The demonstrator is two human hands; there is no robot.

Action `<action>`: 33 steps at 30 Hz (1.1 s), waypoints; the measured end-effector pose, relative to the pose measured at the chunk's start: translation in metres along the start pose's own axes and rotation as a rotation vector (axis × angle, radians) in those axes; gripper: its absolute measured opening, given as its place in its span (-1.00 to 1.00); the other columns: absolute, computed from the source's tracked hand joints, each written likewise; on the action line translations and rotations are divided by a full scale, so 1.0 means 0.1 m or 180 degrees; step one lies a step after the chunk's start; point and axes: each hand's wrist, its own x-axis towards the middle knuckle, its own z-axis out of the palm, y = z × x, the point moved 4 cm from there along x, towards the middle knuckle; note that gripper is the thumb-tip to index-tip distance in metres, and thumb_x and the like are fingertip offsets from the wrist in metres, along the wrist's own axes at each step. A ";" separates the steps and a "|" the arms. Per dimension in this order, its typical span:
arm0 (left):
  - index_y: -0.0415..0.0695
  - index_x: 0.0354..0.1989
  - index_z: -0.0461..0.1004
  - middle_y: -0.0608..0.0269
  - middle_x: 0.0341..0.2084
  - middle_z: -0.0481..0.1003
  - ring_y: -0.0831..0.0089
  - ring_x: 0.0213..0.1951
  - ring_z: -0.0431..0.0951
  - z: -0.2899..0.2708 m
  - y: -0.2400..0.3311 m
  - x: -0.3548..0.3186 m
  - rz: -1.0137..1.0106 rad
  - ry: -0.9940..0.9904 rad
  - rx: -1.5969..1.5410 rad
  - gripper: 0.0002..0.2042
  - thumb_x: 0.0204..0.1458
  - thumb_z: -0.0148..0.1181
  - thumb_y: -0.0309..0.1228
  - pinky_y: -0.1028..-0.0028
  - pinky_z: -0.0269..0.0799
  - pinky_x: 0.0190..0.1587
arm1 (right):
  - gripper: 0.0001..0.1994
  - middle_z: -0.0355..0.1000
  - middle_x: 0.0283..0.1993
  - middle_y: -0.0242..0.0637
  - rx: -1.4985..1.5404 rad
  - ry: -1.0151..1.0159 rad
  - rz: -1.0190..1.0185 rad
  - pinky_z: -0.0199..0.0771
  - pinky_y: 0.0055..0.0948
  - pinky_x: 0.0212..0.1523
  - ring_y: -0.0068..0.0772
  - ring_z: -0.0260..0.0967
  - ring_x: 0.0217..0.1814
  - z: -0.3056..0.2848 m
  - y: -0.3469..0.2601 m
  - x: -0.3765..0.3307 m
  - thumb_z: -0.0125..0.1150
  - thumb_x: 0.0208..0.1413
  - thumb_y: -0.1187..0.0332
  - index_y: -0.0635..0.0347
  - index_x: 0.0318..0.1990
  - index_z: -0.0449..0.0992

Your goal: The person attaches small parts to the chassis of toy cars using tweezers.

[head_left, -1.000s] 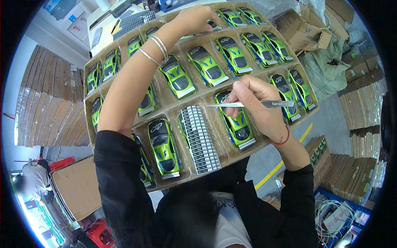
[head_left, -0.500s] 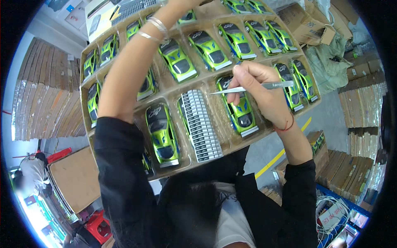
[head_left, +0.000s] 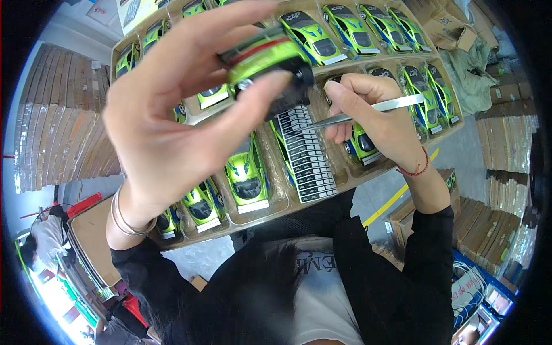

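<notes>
My left hand (head_left: 172,115) is closed around a green and black toy car (head_left: 270,66), lifted close to me and blurred by motion. Pinched in my right hand (head_left: 374,112) is a pair of metal tweezers (head_left: 397,103). Their tip points left, at the edge of a sheet of small black and white stickers (head_left: 310,158). That sheet lies over a car in the near row of the divided tray (head_left: 282,215). Another green car (head_left: 246,172) sits left of the sheet, and one more (head_left: 362,144) is partly hidden beneath my right hand.
Several more green toy cars (head_left: 313,37) fill the tray's compartments. Flattened cardboard stacks (head_left: 66,115) stand on the left, with further stacks (head_left: 489,224) at right. An open carton (head_left: 445,26) is at the far right. Another person (head_left: 49,241) is at the lower left.
My left hand has come back from the far side of the tray, now holding a toy car up near me. My right hand keeps the tweezers, their tip now at the sticker sheet.
</notes>
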 end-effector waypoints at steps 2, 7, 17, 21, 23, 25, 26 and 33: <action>-0.36 0.13 0.43 0.04 -0.01 0.55 0.42 -0.05 0.60 0.05 0.06 -0.04 -0.0180 0.0072 0.0359 -0.54 0.01 0.33 -0.66 0.48 0.52 0.04 | -0.66 0.51 -0.58 -0.28 -0.0054 0.0026 0.0034 0.42 -0.70 -0.57 -0.64 0.48 -0.56 0.02 0.01 0.00 0.12 0.31 0.21 0.26 -0.46 0.47; -0.35 0.12 0.43 0.05 -0.02 0.55 0.42 -0.05 0.60 0.02 0.06 -0.07 -0.0244 0.0016 0.0436 -0.55 0.00 0.34 -0.66 0.49 0.52 0.02 | -0.67 0.52 -0.58 -0.28 -0.0075 0.0069 0.0010 0.41 -0.69 -0.57 -0.65 0.47 -0.57 0.04 0.06 -0.02 0.12 0.31 0.22 0.25 -0.45 0.47; -0.39 0.06 0.45 0.07 -0.06 0.57 0.43 -0.08 0.60 0.05 0.07 -0.11 -0.0181 -0.0015 0.0437 -0.58 -0.02 0.36 -0.66 0.49 0.53 0.02 | -0.69 0.52 -0.57 -0.29 -0.0004 -0.0034 -0.0029 0.39 -0.69 -0.57 -0.64 0.44 -0.58 0.07 0.08 -0.02 0.09 0.33 0.24 0.23 -0.43 0.44; -0.39 0.06 0.45 0.07 -0.06 0.56 0.44 -0.07 0.60 0.06 0.09 -0.14 -0.0310 0.0184 0.0467 -0.59 -0.02 0.36 -0.67 0.49 0.53 0.03 | -0.68 0.51 -0.58 -0.29 -0.0040 0.0072 -0.0033 0.38 -0.69 -0.58 -0.64 0.44 -0.59 0.05 0.05 -0.02 0.07 0.34 0.24 0.23 -0.44 0.45; -0.39 0.06 0.45 0.07 -0.06 0.56 0.44 -0.07 0.60 0.06 0.08 -0.15 -0.0239 0.0173 0.0531 -0.59 -0.01 0.35 -0.67 0.49 0.53 0.02 | -0.68 0.51 -0.58 -0.28 -0.0035 0.0059 -0.0044 0.37 -0.69 -0.58 -0.65 0.43 -0.59 0.06 0.05 -0.03 0.07 0.34 0.24 0.23 -0.44 0.45; -0.39 0.06 0.46 0.07 -0.06 0.56 0.44 -0.07 0.60 0.06 0.07 -0.16 -0.0172 0.0158 0.0591 -0.59 -0.01 0.35 -0.67 0.49 0.53 0.02 | -0.68 0.51 -0.58 -0.28 -0.0026 0.0049 -0.0049 0.36 -0.69 -0.59 -0.65 0.43 -0.60 0.07 0.06 -0.03 0.07 0.34 0.24 0.23 -0.44 0.45; -0.38 0.06 0.45 0.06 -0.06 0.56 0.44 -0.07 0.60 0.06 0.07 -0.17 -0.0129 0.0119 0.0611 -0.59 -0.01 0.35 -0.67 0.49 0.53 0.02 | -0.68 0.51 -0.58 -0.28 -0.0041 0.0052 -0.0060 0.35 -0.69 -0.59 -0.65 0.43 -0.60 0.07 0.06 -0.02 0.07 0.34 0.24 0.23 -0.45 0.45; -0.37 0.07 0.45 0.06 -0.06 0.56 0.43 -0.07 0.60 0.07 0.10 -0.19 -0.0068 -0.0025 0.0758 -0.57 -0.01 0.37 -0.65 0.50 0.53 -0.01 | -0.68 0.49 -0.59 -0.32 -0.0044 0.0075 -0.0052 0.32 -0.69 -0.61 -0.67 0.40 -0.61 0.07 0.08 -0.03 0.05 0.35 0.24 0.20 -0.46 0.42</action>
